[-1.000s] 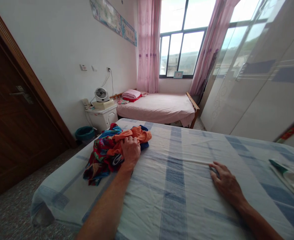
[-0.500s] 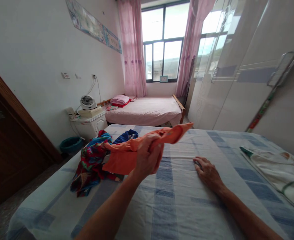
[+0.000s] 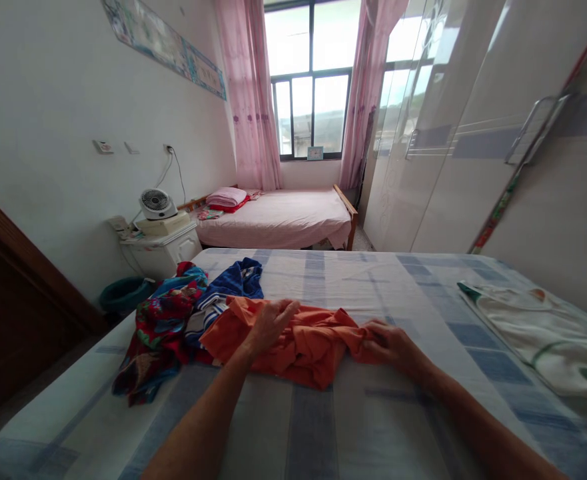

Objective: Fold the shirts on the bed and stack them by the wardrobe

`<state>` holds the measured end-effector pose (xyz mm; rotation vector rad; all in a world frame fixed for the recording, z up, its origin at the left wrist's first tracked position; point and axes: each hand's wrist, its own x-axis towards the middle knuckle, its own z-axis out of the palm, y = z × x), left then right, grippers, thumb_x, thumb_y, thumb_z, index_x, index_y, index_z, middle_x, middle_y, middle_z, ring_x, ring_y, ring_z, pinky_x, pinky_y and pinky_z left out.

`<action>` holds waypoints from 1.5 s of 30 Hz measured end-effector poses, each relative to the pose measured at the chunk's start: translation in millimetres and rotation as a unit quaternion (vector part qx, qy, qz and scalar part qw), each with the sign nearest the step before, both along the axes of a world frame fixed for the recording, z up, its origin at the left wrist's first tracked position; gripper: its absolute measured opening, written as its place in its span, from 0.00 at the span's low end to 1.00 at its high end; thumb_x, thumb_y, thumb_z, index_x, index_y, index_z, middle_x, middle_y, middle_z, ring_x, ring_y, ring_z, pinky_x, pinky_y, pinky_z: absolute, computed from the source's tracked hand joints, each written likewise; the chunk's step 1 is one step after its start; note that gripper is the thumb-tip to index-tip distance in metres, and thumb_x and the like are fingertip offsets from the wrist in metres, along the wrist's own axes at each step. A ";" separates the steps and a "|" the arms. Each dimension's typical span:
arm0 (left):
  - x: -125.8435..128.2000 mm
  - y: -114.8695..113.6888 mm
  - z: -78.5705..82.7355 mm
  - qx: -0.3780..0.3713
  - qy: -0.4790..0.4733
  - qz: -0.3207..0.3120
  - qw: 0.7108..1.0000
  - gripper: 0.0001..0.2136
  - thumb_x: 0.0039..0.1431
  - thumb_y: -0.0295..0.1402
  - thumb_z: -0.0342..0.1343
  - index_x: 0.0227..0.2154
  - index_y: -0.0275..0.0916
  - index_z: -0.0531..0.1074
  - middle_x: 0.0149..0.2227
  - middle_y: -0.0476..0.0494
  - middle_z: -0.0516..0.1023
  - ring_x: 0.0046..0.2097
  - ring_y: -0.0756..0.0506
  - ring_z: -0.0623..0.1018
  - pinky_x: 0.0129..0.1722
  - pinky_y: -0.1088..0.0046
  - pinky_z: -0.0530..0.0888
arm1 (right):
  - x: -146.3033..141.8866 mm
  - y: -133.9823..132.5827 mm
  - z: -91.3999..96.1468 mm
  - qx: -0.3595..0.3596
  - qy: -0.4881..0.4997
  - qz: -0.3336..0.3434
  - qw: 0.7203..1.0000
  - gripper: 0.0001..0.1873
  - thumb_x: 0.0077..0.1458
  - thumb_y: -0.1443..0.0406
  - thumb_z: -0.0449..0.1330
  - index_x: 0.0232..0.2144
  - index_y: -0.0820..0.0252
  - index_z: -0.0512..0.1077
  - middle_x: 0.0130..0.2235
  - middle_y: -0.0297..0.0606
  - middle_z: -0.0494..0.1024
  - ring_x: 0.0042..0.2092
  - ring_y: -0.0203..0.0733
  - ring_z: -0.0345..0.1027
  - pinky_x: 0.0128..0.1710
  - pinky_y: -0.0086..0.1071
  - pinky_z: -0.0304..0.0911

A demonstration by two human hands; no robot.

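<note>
The orange garment point(image 3: 318, 350), aloft a moment earlier, lay on the bed point(image 3: 373, 427), left hand point(image 3: 268, 321) flat at its 10 o'clock, grip wide, right hand point(image 3: 392, 345) pinching its 3 o'clock edge.

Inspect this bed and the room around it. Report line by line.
Surface: bed sheet, blue-and-white check, lightly creased.
Job's things: orange garment, crumpled, lying mid-bed under the hands.
Clutter: red floral cloth and blue striped garment heaped against its left side; white garment with green trim laid flat near the right edge.
Hands: left hand open, flat on the orange garment; right hand closed on its right end.
Cables: cord hanging from a wall socket toward the fan.
Surroundings: pink bed, window with pink curtains, wardrobe, nightstand, green basin on the floor.
</note>
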<state>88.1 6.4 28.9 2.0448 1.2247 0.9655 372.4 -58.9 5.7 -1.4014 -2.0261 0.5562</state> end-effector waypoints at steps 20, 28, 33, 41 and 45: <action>-29.2 16.3 -2.0 0.061 0.305 0.099 0.945 0.13 0.62 0.31 0.41 0.37 0.42 0.73 0.36 0.43 0.77 0.39 0.45 0.76 0.38 0.72 0.67 | 68.4 12.9 -13.4 0.050 -0.016 -0.141 0.989 0.20 0.42 0.70 0.50 0.37 0.56 0.74 0.44 0.38 0.74 0.48 0.43 0.67 0.51 0.37 0.61; -21.8 17.1 3.8 0.226 0.281 0.219 0.906 0.14 0.59 0.29 0.45 0.45 0.36 0.70 0.45 0.36 0.72 0.47 0.40 0.72 0.45 0.66 0.68 | 54.0 7.9 -10.1 0.136 -0.111 -0.219 0.960 0.14 0.53 0.62 0.51 0.38 0.54 0.74 0.45 0.40 0.75 0.48 0.48 0.65 0.49 0.44 0.59; -24.9 -5.6 3.0 0.093 0.276 -0.051 0.955 0.11 0.56 0.34 0.51 0.42 0.42 0.72 0.43 0.43 0.74 0.44 0.44 0.74 0.43 0.71 0.69 | 29.6 1.2 -3.8 0.046 -0.079 -0.093 0.991 0.27 0.49 0.60 0.56 0.53 0.59 0.67 0.52 0.45 0.72 0.51 0.49 0.66 0.49 0.42 0.61; -60.1 -15.2 -1.0 0.063 0.288 -0.063 0.953 0.06 0.49 0.26 0.48 0.22 0.40 0.68 0.29 0.48 0.71 0.34 0.47 0.71 0.37 0.72 0.66 | 49.2 -14.2 32.7 -0.041 0.123 -0.066 0.989 0.13 0.51 0.60 0.53 0.31 0.60 0.74 0.31 0.36 0.77 0.34 0.42 0.69 0.35 0.33 0.65; -76.0 -18.8 7.3 0.027 0.192 -0.054 0.980 0.06 0.55 0.30 0.45 0.28 0.40 0.66 0.30 0.50 0.70 0.32 0.48 0.70 0.35 0.74 0.66 | 83.9 -24.3 49.7 -0.012 0.278 -0.152 0.949 0.14 0.50 0.57 0.57 0.36 0.58 0.73 0.33 0.36 0.76 0.34 0.41 0.68 0.34 0.32 0.66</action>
